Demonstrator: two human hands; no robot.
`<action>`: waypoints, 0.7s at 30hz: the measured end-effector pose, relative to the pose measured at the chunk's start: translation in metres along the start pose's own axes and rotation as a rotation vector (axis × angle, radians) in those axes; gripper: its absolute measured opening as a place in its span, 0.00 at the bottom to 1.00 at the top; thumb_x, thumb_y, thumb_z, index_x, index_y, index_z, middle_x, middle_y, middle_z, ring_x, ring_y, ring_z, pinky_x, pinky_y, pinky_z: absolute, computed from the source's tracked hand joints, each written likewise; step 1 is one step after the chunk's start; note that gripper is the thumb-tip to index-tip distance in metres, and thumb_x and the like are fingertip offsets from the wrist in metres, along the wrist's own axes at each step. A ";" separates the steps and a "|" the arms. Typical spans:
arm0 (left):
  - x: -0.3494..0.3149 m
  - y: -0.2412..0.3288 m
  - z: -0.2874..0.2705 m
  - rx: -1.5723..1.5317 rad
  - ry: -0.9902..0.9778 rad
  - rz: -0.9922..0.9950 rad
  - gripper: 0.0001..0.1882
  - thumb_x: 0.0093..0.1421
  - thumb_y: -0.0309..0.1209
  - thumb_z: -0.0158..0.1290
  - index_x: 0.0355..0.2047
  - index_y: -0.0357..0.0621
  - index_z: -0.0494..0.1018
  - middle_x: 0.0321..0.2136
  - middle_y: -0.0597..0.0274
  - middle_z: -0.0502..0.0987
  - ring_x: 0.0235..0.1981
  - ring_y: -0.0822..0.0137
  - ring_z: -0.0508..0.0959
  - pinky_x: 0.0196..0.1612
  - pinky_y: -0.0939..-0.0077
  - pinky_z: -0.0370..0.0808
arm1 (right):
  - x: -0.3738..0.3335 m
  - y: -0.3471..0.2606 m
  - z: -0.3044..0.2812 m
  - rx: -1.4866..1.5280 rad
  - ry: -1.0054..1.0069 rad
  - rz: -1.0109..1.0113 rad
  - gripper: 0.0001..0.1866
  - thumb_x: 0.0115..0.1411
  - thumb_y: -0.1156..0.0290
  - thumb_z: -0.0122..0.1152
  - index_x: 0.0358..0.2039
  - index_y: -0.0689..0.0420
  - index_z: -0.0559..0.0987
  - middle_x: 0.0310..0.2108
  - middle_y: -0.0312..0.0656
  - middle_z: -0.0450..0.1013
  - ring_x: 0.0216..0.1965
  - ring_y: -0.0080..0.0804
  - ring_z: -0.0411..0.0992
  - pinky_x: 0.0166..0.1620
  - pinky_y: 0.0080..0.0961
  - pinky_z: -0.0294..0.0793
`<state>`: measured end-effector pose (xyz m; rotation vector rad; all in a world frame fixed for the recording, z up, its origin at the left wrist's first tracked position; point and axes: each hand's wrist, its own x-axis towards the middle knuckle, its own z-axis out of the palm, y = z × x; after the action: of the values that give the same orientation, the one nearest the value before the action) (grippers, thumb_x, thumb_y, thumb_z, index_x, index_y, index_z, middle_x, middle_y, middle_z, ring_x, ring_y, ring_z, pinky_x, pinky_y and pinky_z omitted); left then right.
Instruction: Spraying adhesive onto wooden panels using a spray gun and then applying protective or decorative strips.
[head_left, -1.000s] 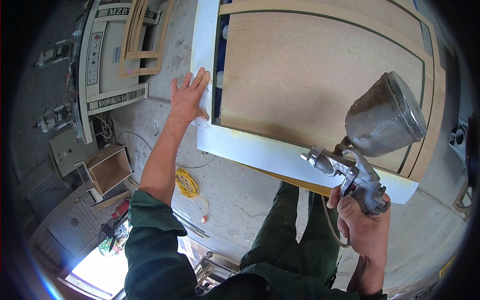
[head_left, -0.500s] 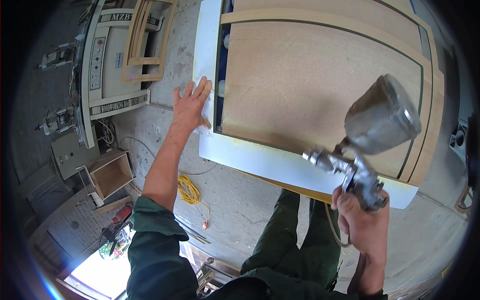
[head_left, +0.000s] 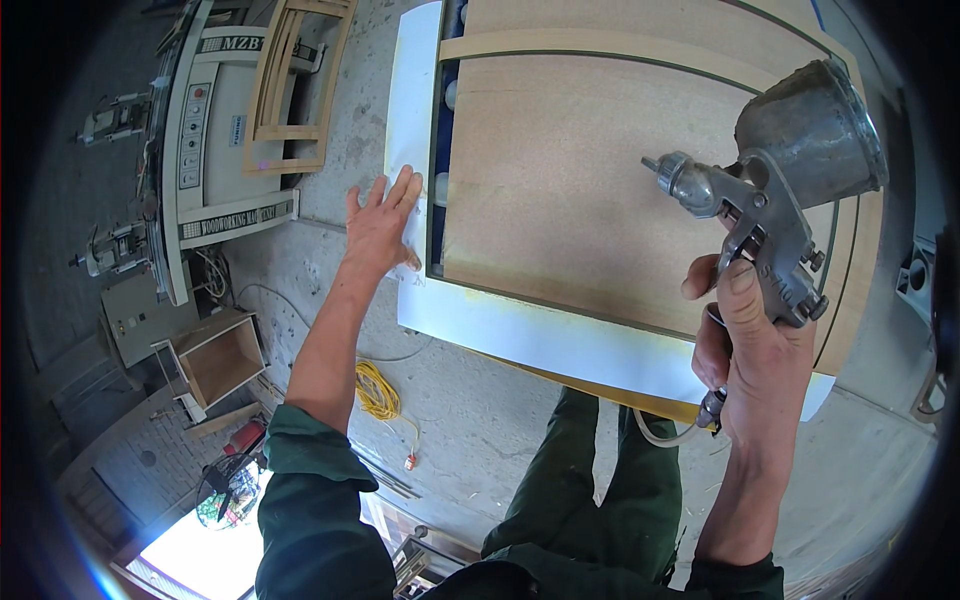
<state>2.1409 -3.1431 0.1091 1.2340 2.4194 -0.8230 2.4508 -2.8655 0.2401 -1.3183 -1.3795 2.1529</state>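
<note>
My left hand [head_left: 381,222] lies with fingers spread on the left strip of a white border [head_left: 411,95] around a brown board. In my right hand [head_left: 752,345] is a metal spray gun [head_left: 745,205] with a grey cup [head_left: 815,130] on top, its nozzle pointing left. The gun is held above the right side of the brown panel [head_left: 590,160], apart from it. A pale hose [head_left: 655,432] hangs below my right hand from the gun's fitting. Pale wooden strips [head_left: 600,42] run along and across the panel.
On the left stands a woodworking machine [head_left: 215,120] with a wooden frame [head_left: 318,90] against it. An open wooden box [head_left: 222,365] sits below. A coiled yellow cable [head_left: 376,390] lies on the concrete floor [head_left: 460,430], left of my legs. A fan [head_left: 228,490] stands at lower left.
My right hand has raised the spray gun, moving it up and to the right, and its hose fitting now shows. My left hand has stayed almost in place, shifting slightly down.
</note>
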 end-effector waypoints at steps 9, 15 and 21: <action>-0.001 0.000 0.001 0.001 0.001 -0.001 0.78 0.20 0.39 0.83 0.76 0.60 0.53 0.76 0.71 0.55 0.72 0.55 0.63 0.70 0.38 0.54 | -0.024 0.012 -0.010 -0.025 -0.088 0.054 0.28 0.68 0.50 0.65 0.57 0.60 0.75 0.29 0.37 0.74 0.14 0.13 0.60 0.17 0.16 0.56; -0.001 0.001 0.000 -0.022 0.012 -0.003 0.80 0.17 0.38 0.83 0.75 0.59 0.54 0.76 0.70 0.55 0.72 0.53 0.63 0.70 0.38 0.55 | -0.061 0.023 -0.023 -0.031 -0.154 0.248 0.19 0.65 0.56 0.71 0.37 0.62 0.79 0.27 0.37 0.76 0.15 0.14 0.63 0.17 0.14 0.59; 0.000 0.001 0.002 -0.005 0.012 -0.007 0.80 0.17 0.38 0.83 0.75 0.60 0.54 0.76 0.70 0.55 0.72 0.54 0.63 0.70 0.38 0.55 | -0.084 0.031 -0.036 -0.079 -0.275 0.322 0.13 0.64 0.65 0.72 0.40 0.62 0.81 0.26 0.35 0.78 0.17 0.13 0.67 0.19 0.14 0.60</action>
<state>2.1420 -3.1441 0.1073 1.2321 2.4351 -0.8136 2.5336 -2.9128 0.2559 -1.3961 -1.4452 2.5997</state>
